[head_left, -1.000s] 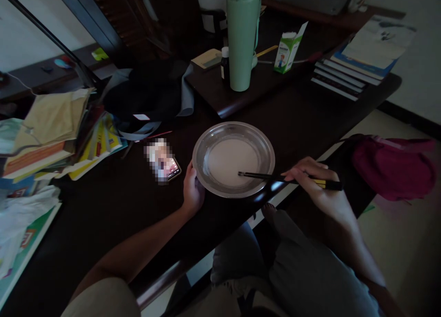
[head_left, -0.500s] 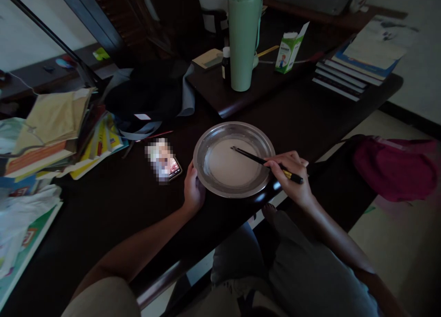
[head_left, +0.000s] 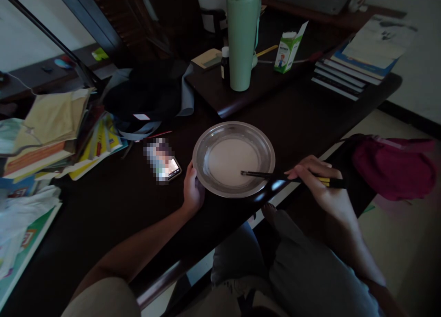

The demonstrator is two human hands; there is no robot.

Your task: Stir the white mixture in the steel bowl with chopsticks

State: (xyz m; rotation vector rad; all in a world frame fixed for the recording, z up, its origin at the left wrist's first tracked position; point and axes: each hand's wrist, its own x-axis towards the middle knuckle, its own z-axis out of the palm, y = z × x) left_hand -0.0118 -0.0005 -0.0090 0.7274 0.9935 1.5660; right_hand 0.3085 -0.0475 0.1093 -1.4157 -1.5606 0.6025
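Note:
A round metal bowl [head_left: 267,147] rests on the dark table, with a milky white liquid [head_left: 232,161] in its bottom. My left hand [head_left: 193,190] grips the bowl's near left side, thumb by the rim and the other fingers partly hidden. In my right hand [head_left: 319,181], right of the bowl, is a pair of black chopsticks [head_left: 260,174] with yellow bands near the thick ends. Their tips are over the near right part of the liquid; whether they touch it I cannot tell. Left of the bowl lies a lit phone [head_left: 161,161], its screen blurred.
A tall green tumbler [head_left: 243,41], a small dark bottle [head_left: 225,66] and a green-white carton [head_left: 289,50] stand behind the bowl. Books [head_left: 358,69] are stacked at the back right. A black bag [head_left: 144,96] and papers [head_left: 51,119] lie to the left.
My right hand has moved right, drawing the chopsticks outward; their tips went from the middle of the bowl toward its near right side. My left hand and the bowl stay put.

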